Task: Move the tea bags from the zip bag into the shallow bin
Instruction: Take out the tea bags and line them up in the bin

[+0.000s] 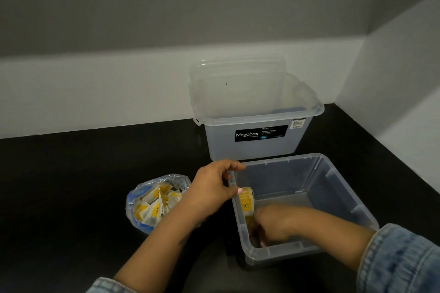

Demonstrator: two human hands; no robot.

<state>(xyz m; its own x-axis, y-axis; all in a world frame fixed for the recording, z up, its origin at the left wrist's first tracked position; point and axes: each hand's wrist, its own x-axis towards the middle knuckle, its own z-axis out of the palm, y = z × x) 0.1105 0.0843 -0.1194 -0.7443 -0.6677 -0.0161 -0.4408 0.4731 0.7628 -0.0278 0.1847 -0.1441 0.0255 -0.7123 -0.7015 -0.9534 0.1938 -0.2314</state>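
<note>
Left hand hooked over shallow bin near-left rim, fingers curled, thumb pressing tea bags upright against inner wall, likely to keep row tidy. Right hand reaches down inside bin, blurred; cannot tell finger state. Zip bag lies open on worktop just left, many bags inside. Tall Megabox tub behind.

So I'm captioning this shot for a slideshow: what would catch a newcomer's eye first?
Probably the two hands at the shallow bin in front: the left hand holds yellow tea bags against its left wall, the right hand is blurred inside. Left of it lies the zip bag, still holding tea bags; behind stands a taller Megabox tub.
</note>
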